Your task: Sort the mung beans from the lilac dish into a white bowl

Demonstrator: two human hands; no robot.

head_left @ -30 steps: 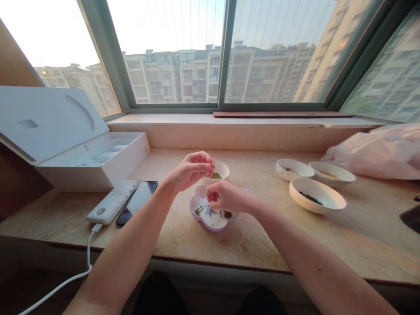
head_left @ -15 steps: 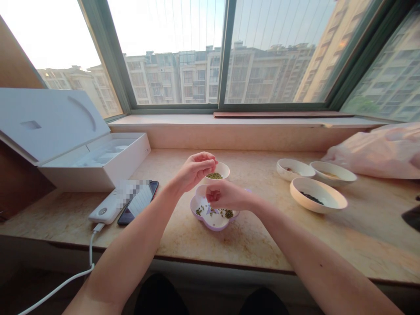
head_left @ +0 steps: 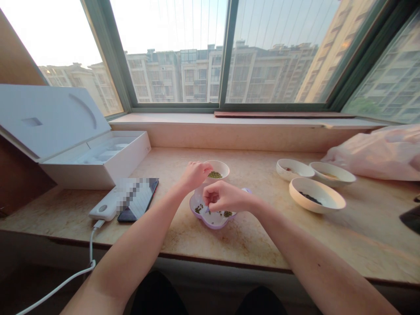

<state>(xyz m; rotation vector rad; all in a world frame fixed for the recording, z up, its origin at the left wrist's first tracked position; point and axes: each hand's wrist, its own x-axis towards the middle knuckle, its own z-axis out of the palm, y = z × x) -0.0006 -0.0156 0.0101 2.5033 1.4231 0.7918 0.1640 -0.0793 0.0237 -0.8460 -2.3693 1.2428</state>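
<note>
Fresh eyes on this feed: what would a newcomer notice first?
Probably the bare hands at center: the left hand near a white bowl of small green beans, the right hand curled above a purple-rimmed dish. Next, the open white box at far left, then three pale bowls grouped at right.

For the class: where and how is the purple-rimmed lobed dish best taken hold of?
Probably pinch the lobed dish by its near rim, coming from the near side: that lobe juts out uncovered, while the right hand overlaps its far part.
</note>
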